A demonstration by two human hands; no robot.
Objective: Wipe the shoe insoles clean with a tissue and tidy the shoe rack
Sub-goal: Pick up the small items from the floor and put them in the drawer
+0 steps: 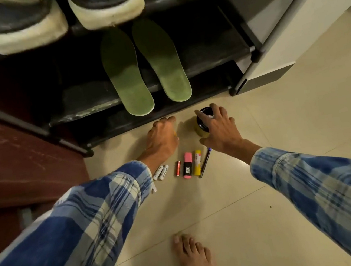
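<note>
On the floor, right hand around a black-lidded jar.

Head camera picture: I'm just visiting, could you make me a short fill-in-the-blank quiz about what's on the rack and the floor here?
1. The two insoles lying on the shoe rack are ___ in colour.
2. The right hand grips a jar with a ___ lid.
3. The highlighter between the red battery and the yellow highlighter is ___.

Missing words: green; black; pink.
</note>
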